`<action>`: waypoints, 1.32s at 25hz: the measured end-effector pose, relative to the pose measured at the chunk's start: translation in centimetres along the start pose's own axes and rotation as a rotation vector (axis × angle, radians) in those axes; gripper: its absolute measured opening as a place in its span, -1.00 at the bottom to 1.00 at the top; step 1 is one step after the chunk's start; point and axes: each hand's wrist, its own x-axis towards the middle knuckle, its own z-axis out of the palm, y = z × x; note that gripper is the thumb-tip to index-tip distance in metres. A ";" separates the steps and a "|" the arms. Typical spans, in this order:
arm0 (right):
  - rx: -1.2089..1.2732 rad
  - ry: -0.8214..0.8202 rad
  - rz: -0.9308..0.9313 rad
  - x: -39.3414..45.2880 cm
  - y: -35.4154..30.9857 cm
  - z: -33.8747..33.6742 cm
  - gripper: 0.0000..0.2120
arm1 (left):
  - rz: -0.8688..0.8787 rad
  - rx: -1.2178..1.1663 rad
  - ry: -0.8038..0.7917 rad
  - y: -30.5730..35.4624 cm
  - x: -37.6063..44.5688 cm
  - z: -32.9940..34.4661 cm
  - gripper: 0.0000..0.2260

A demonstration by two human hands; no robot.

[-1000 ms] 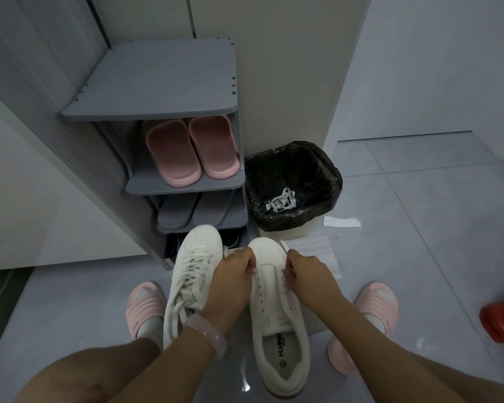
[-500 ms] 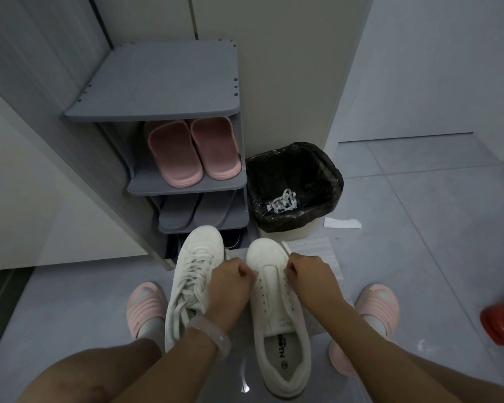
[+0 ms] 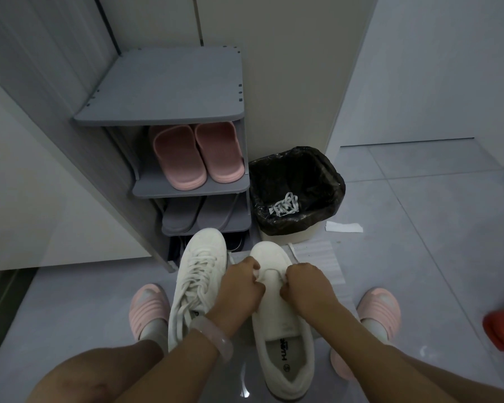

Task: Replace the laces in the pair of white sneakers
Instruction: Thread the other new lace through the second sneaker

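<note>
Presently on the grey tile floor [image 3: 419, 228]: two white sneakers, toes pointing far. Laced sneaker [image 3: 197, 283], left. Unlaced sneaker [image 3: 277, 312], right, just beside it, resting partly on a white foam sheet [image 3: 320, 257]. Left hand [image 3: 239, 289], fingers curled, pinching at the left edge of the unlaced sneaker's eyelet row; right hand [image 3: 304, 286], fingers curled, pinching at the right edge, where a bit of white lace [image 3: 291, 249] trails out. Far right: bin with black liner [image 3: 296, 190], holding a bundle of white laces [image 3: 284, 207]. Far left: grey shoe rack [image 3: 169, 112] with pink slippers [image 3: 198, 155].
</note>
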 end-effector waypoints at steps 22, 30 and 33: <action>0.174 0.165 -0.116 -0.1 0.2 1.8 -0.63 | 0.104 -0.071 -0.232 1.5 1.1 -1.9 -0.80; 0.109 0.203 -0.212 0.2 0.3 1.5 -0.79 | -0.034 0.059 -0.193 0.5 -1.2 -1.3 -0.54; 0.091 0.160 -0.196 0.3 -0.4 1.4 -0.73 | -0.021 0.055 -0.187 0.7 -1.5 -0.7 -0.66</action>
